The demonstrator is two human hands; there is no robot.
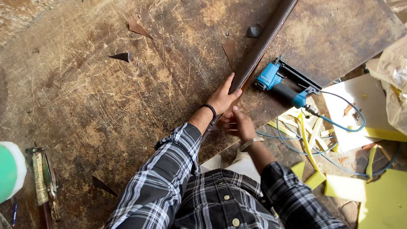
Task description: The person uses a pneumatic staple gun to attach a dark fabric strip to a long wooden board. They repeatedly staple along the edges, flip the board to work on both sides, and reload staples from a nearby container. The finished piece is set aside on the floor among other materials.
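From the head camera, the left hand [223,98] lies flat, fingers extended, pressing the long dark wooden strip [263,42] against the worn workbench [100,93]; the right hand [239,124] pinches its near end with curled fingers. Firm downward pressure should stop it slipping. A blue pneumatic nailer [281,83] lies just beside.

A long strip [264,40] lies slanted on the board [122,102], running from the top edge down to the board's near edge. The left hand [222,98] rests on the strip's near end; the right hand [238,124] is just beside and below it, at the board's edge. A nail gun [281,83] lies on the board right of the strip, its hose [343,126] trailing off to the right over sheets [381,202] on the floor. Scraps [139,28] lie scattered left of the strip. At the far left, pliers [45,183] lie beside a roll [3,173].
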